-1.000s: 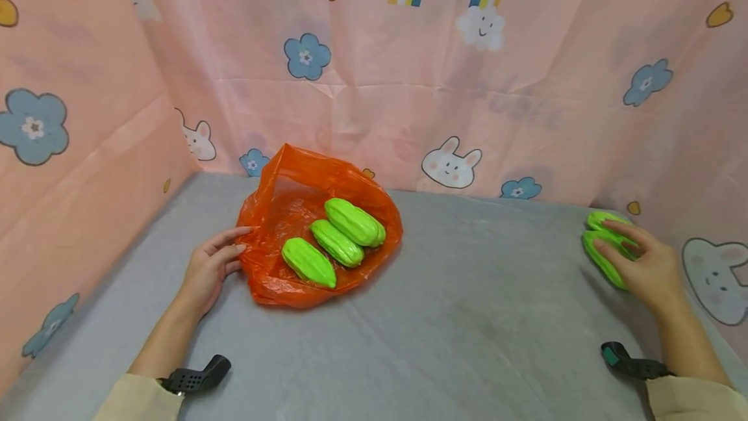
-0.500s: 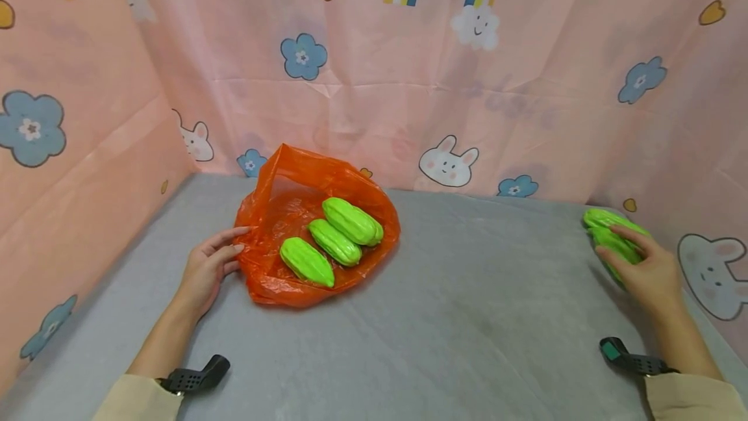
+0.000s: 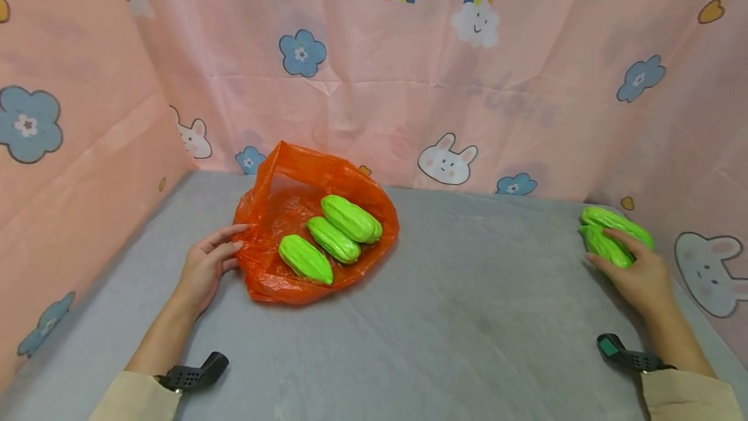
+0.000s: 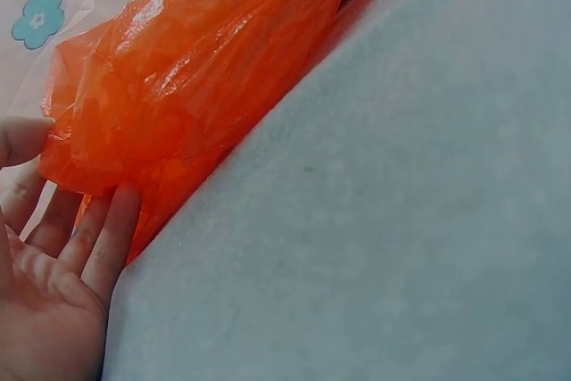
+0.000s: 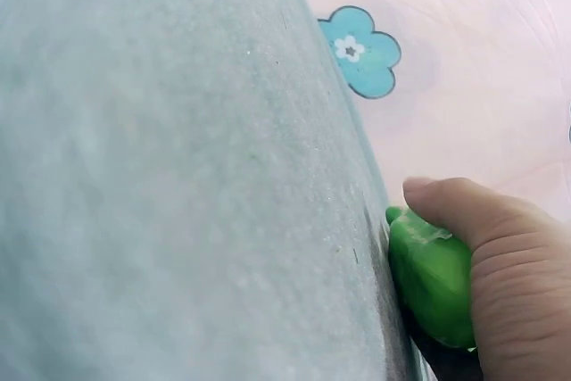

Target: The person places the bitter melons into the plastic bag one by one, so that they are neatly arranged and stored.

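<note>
An orange plastic bag (image 3: 260,265) lies with its mouth open on the left of the table, several bright green ridged oblong fruits (image 3: 333,239) inside. My left hand (image 3: 201,271) pinches the bag's left edge between thumb and fingers; the left wrist view shows the thumb (image 4: 27,140) on one side of the film. At the far right, two more such fruits lie side by side. My right hand (image 3: 639,278) grips the nearer green fruit (image 3: 604,247) between thumb and fingers. The farther green fruit (image 3: 613,218) lies just behind it, partly hidden by the fingers.
Grey cloth covers the table (image 3: 467,317), which stretches between the bag and the right-hand fruits. A pink printed curtain (image 3: 374,96) rises along the back and both sides, close behind the two fruits. Each wrist carries a black camera strap (image 3: 195,372).
My right hand has taken hold of the nearer fruit, which has turned and shifted slightly away from me. The left hand and the bag stay put.
</note>
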Tool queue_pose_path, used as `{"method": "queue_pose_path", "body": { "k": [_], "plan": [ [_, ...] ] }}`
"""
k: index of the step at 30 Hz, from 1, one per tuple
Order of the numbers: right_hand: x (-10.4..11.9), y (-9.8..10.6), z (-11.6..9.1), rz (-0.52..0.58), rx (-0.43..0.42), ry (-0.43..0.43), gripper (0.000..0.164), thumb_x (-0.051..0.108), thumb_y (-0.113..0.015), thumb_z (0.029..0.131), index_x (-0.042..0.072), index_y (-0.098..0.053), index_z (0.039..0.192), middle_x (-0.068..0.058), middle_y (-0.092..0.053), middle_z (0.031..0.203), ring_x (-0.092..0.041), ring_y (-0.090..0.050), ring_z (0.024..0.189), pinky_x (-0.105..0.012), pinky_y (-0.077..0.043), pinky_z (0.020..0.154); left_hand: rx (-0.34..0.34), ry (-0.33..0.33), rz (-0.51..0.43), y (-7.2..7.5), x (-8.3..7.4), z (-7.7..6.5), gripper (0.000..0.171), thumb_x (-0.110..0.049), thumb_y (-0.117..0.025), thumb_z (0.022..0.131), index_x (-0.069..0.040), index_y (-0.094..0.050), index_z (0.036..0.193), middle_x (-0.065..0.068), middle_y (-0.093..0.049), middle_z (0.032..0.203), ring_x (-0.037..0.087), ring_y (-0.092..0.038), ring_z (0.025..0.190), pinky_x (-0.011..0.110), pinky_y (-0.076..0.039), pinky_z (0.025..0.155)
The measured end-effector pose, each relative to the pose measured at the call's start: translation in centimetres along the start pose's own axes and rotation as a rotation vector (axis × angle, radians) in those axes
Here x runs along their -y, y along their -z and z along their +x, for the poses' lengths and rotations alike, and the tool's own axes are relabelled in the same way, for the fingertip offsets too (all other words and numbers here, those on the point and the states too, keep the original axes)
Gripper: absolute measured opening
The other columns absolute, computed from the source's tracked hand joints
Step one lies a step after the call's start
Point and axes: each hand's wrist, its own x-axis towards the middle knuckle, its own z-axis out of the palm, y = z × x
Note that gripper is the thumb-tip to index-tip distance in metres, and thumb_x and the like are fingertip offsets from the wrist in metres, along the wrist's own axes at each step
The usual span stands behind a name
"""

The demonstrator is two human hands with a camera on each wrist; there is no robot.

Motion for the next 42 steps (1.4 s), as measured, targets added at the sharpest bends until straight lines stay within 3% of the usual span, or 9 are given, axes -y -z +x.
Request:
{"method": "queue_pose_path", "body": {
  "k": [3, 9, 13, 17, 20, 24, 29, 35, 42],
  "plan": [
    [0.0, -0.1, 0.1, 0.003, 0.004, 0.013, 0.063, 0.027, -0.068, 0.095, 0.004, -0.045, 0.149, -0.039, -0.045, 0.146, -0.059, -0.043, 0.129, -0.065, -0.034, 0.099, 0.002, 0.006, 0.010, 0.0, -0.1, 0.0, 0.025, -0.011, -0.053, 0.104, -0.022, -0.069, 0.119, -0.013, -0.067, 0.115, 0.001, -0.066, 0.091, 0.017, -0.058, 0.078],
    [0.1, 0.0, 0.1, -0.007, 0.023, 0.020, 0.062, 0.025, -0.066, 0.097, 0.004, -0.044, 0.150, -0.041, -0.043, 0.145, -0.062, -0.041, 0.128, -0.070, -0.033, 0.098, -0.006, 0.011, 0.022, 0.0, -0.1, 0.0, 0.026, -0.011, -0.053, 0.104, -0.024, -0.070, 0.118, -0.013, -0.067, 0.114, 0.002, -0.066, 0.091, 0.018, -0.058, 0.077],
    [0.5, 0.3, 0.2, 0.006, 0.033, 0.018, 0.062, 0.029, -0.067, 0.096, 0.006, -0.045, 0.150, -0.039, -0.046, 0.145, -0.052, -0.045, 0.122, -0.046, -0.038, 0.089, 0.004, 0.001, 0.010, 0.0, -0.1, 0.0, 0.025, -0.010, -0.053, 0.103, -0.022, -0.070, 0.119, -0.012, -0.067, 0.114, 0.001, -0.066, 0.092, 0.018, -0.058, 0.077],
    [1.5, 0.9, 0.5, 0.041, 0.012, 0.092, 0.058, 0.026, -0.069, 0.095, 0.011, -0.051, 0.148, -0.033, -0.051, 0.143, -0.003, -0.045, 0.109, -0.021, -0.029, 0.076, 0.007, -0.008, 0.001, 0.0, -0.1, 0.0, 0.025, -0.010, -0.053, 0.103, -0.021, -0.070, 0.119, -0.012, -0.067, 0.113, 0.001, -0.066, 0.092, 0.018, -0.058, 0.077],
    [2.3, 1.4, 0.6, 0.085, 0.000, 0.178, 0.055, 0.020, -0.072, 0.093, 0.015, -0.056, 0.145, 0.006, -0.058, 0.138, 0.018, -0.032, 0.098, -0.013, -0.030, 0.072, 0.007, -0.008, -0.002, -0.1, 0.0, 0.1, 0.025, -0.010, -0.053, 0.103, -0.022, -0.070, 0.119, -0.012, -0.067, 0.113, 0.001, -0.066, 0.092, 0.018, -0.058, 0.077],
    [3.8, 1.3, 0.5, 0.147, -0.009, 0.266, 0.054, 0.011, -0.076, 0.088, 0.011, -0.060, 0.140, 0.046, -0.039, 0.117, 0.015, -0.039, 0.093, -0.005, -0.032, 0.070, 0.004, -0.004, -0.001, 0.0, 0.0, 0.2, 0.025, -0.011, -0.054, 0.104, -0.021, -0.070, 0.119, -0.012, -0.067, 0.114, 0.001, -0.066, 0.091, 0.018, -0.058, 0.077],
    [6.0, 0.3, 0.0, 0.150, 0.012, 0.280, 0.055, 0.013, -0.077, 0.088, 0.010, -0.059, 0.140, 0.044, -0.040, 0.121, 0.017, -0.040, 0.098, -0.004, -0.033, 0.073, -0.005, 0.002, 0.012, 0.1, 0.0, 0.1, 0.024, -0.012, -0.054, 0.103, -0.020, -0.069, 0.120, -0.013, -0.066, 0.115, 0.002, -0.066, 0.092, 0.018, -0.057, 0.077],
    [8.9, -1.2, -0.9, 0.129, 0.071, 0.347, 0.055, 0.013, -0.076, 0.089, 0.011, -0.058, 0.141, -0.004, -0.062, 0.133, 0.025, -0.036, 0.106, -0.007, -0.032, 0.079, -0.030, 0.021, 0.031, 0.2, 0.1, -0.2, 0.024, -0.011, -0.055, 0.103, -0.021, -0.070, 0.118, -0.012, -0.067, 0.111, 0.002, -0.066, 0.091, 0.019, -0.057, 0.077],
    [12.8, -2.3, -1.9, 0.159, 0.103, 0.418, 0.055, 0.016, -0.075, 0.091, 0.018, -0.058, 0.143, 0.002, -0.059, 0.142, 0.024, -0.038, 0.111, -0.006, -0.033, 0.082, -0.040, 0.042, 0.042, 0.0, 0.0, 0.1, 0.023, -0.013, -0.056, 0.103, -0.020, -0.069, 0.120, -0.012, -0.067, 0.111, 0.002, -0.066, 0.092, 0.019, -0.057, 0.078]
  ]
}}
